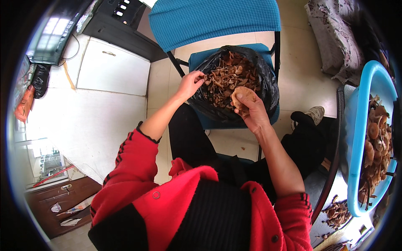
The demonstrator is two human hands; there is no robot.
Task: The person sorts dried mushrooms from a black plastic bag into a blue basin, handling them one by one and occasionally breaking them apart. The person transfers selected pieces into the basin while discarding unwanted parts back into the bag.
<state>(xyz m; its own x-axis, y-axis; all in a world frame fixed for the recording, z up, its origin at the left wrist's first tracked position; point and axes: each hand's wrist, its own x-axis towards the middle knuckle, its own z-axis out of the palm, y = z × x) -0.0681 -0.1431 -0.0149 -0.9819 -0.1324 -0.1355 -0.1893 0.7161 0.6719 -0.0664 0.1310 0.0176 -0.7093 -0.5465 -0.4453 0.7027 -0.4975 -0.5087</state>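
My right hand (252, 109) grips a broad, pale brown mushroom cap (243, 95), thumb on top, over the near right side of a black plastic bag (268, 102). Inside the bag lies a heap of brown mushroom pieces and stems (232, 73). At the bag's left rim is my left hand (191, 84), its thumb and fingers drawn together beside the heap. Whether a small piece sits between those fingertips cannot be made out. The bag rests, mouth open, on the seat of a blue fabric-covered chair (216, 15).
A light blue plastic basin (358, 135) of whole mushrooms (377, 141) stands on a table at right. Loose mushroom pieces (337, 213) lie beside it. On the left is a white cabinet (113, 69). A shoe (315, 114) shows on the tiled floor (301, 69).
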